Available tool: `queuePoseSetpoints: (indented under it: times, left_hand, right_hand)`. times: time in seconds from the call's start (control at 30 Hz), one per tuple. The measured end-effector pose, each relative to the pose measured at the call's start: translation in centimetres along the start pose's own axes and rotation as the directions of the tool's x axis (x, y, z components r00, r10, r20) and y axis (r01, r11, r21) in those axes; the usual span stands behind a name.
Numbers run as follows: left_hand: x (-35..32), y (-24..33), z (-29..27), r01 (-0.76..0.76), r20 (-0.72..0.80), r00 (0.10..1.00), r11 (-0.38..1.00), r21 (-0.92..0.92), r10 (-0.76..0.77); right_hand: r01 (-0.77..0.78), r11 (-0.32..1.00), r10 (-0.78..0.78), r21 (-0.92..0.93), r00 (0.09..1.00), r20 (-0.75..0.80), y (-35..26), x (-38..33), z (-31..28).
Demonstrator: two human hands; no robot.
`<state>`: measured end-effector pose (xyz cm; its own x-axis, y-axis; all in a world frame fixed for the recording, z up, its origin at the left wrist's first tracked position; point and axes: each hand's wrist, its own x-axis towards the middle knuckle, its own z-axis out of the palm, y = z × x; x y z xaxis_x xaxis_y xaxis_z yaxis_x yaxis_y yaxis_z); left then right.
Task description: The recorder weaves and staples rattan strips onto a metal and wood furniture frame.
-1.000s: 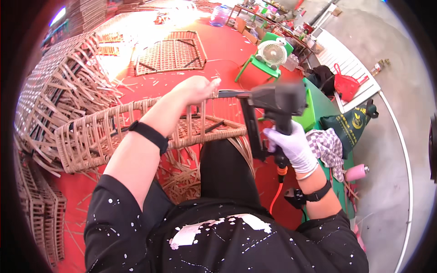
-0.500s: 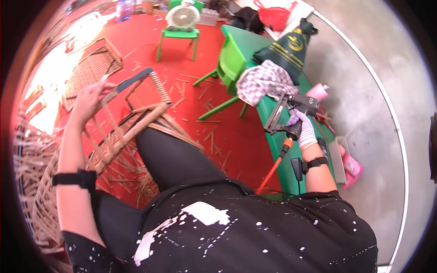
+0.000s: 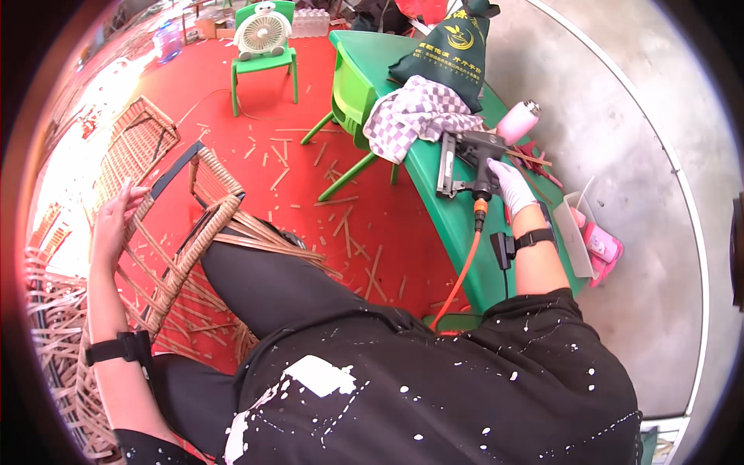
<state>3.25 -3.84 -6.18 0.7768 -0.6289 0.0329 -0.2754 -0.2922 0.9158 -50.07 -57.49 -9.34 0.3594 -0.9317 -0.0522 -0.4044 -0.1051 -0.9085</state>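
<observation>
My left hand (image 3: 116,221) is at the dark-edged end of a woven rattan frame (image 3: 174,263), its fingers stretched out and touching or close to the rail. The frame stands tilted beside my left thigh, with loose strips poking out over the leg. In a pale glove, my right hand (image 3: 511,184) is closed round the handle of a black nail gun (image 3: 482,167) at the green table (image 3: 418,167); part of the grip is hidden. An orange air hose (image 3: 457,283) runs down from the gun's handle.
On the table are a checked cloth (image 3: 418,116), a dark green bag (image 3: 453,58) and a pink bottle (image 3: 518,122). A green chair (image 3: 353,97) adjoins it. Another chair holds a fan (image 3: 263,35). Cut strips (image 3: 341,221) litter the red floor; a second woven piece (image 3: 133,147) lies left.
The head view has shifted, so the surroundings sit further left. My right hand has turned the nail gun more upright at the table. My left hand's fingers have shifted along the frame's end.
</observation>
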Motion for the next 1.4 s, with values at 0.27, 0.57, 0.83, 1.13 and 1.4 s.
queuePoseSetpoints:
  times: [0.27, 0.57, 0.83, 1.13, 1.4]
  left_hand:
    - [-0.3, 0.6, -0.3, -0.048, 0.052, 0.998, 0.999, 0.024, 0.046]
    - [-0.7, -2.0, -2.2, -0.412, 0.179, 0.903, 0.904, 0.115, 0.389]
    - [-1.3, 1.3, 0.2, -0.134, 0.036, 0.990, 0.991, 0.012, 0.134]
    - [-0.9, 1.6, 0.5, -0.231, 0.057, 0.971, 0.972, -0.029, 0.233]
    - [-1.5, 1.7, 0.1, -0.161, 0.016, 0.987, 0.985, 0.056, 0.160]
  right_hand:
    - [-0.183, 0.298, 0.115, -0.937, 0.981, -0.156, -1.2, -2.0, -4.7]
    - [-0.150, 0.260, 0.391, -0.954, 0.920, -0.038, -0.9, -2.9, -4.8]
    - [-0.279, 0.120, 0.080, -0.953, 0.959, -0.271, 1.7, -5.0, -3.1]
    - [-0.069, 0.987, 0.140, 0.143, 0.808, -0.572, 5.0, 6.7, -14.6]
    - [-0.125, 0.730, -0.496, 0.671, 0.578, 0.648, -19.8, -8.1, 17.9]
